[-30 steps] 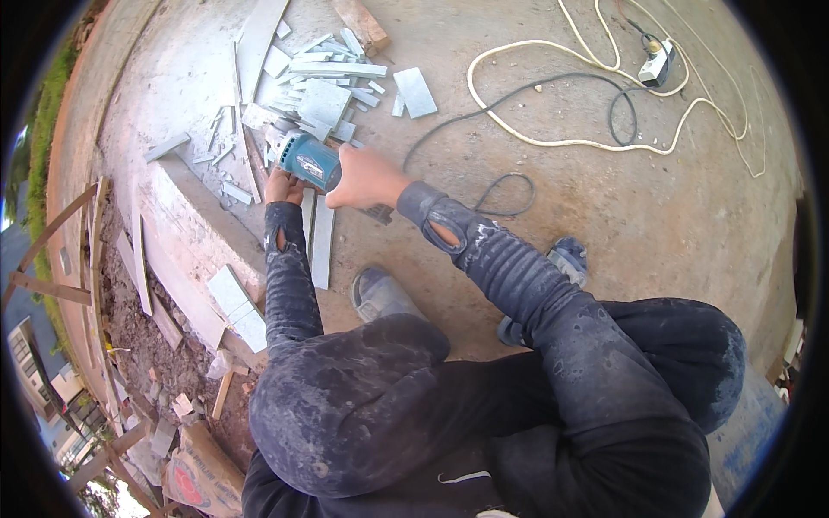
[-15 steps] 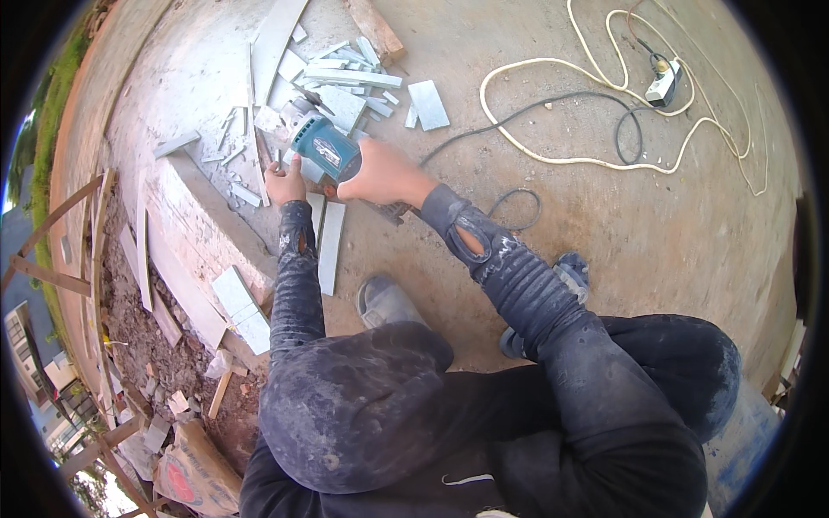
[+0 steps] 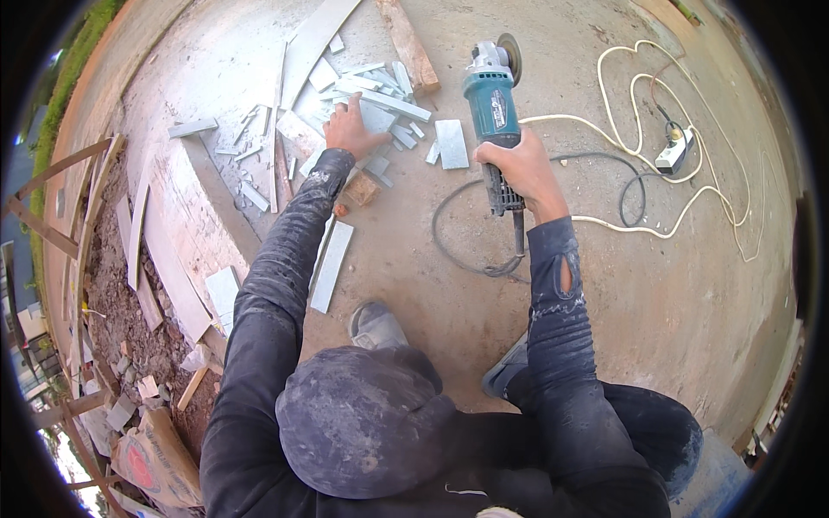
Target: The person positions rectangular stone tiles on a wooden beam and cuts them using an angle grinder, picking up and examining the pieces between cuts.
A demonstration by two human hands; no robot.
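My right hand (image 3: 518, 164) grips the handle of a teal angle grinder (image 3: 492, 104), held out over the concrete with its disc pointing away from me and its cord trailing down. My left hand (image 3: 352, 129) reaches onto a pile of pale cut tile strips (image 3: 397, 104), its fingers apart on or just over a piece. A short wooden block (image 3: 364, 190) lies below that hand. A small tile rectangle (image 3: 452, 144) lies between the pile and the grinder, and a long tile strip (image 3: 332, 268) lies nearer my left foot.
A concrete ledge (image 3: 211, 203) and long boards (image 3: 138, 237) lie left, beside rubble and wooden stakes (image 3: 56, 224). A plank (image 3: 406, 43) lies beyond the pile. A power strip (image 3: 673, 148) with white and black cables is at right. My feet (image 3: 376, 324) are below.
The grinder has swung right and away from my left hand, held in my right hand. My left hand has let go of that area and moved up onto the tile pile.
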